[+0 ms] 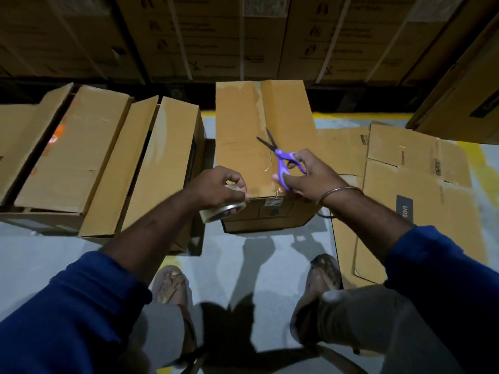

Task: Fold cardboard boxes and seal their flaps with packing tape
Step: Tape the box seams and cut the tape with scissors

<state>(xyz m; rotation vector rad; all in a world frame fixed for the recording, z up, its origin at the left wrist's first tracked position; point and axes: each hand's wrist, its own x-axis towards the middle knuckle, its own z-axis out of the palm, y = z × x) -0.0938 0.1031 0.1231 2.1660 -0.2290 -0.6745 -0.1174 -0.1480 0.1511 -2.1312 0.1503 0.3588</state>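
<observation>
Scissors (280, 157) above box (243, 147)

A pale grey floor (40, 265) runs under everything, with a yellow painted line (351, 115) along its far edge. Beyond that line, a dark wall of stacked printed cartons (210, 36) bound with pale straps fills the background. Nearest the camera are two feet in brown sandals (172, 290), grey trouser legs (359, 314) and blue sleeves (67, 319).

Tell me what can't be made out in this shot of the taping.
- Tape roll, head view: its top half is covered by the left hand.
- Scissors handles: wrapped by the right hand fingers.
- Stacked cartons' print: dark and blurred.
- Flat cardboard's label: partly hidden by the right arm.
</observation>
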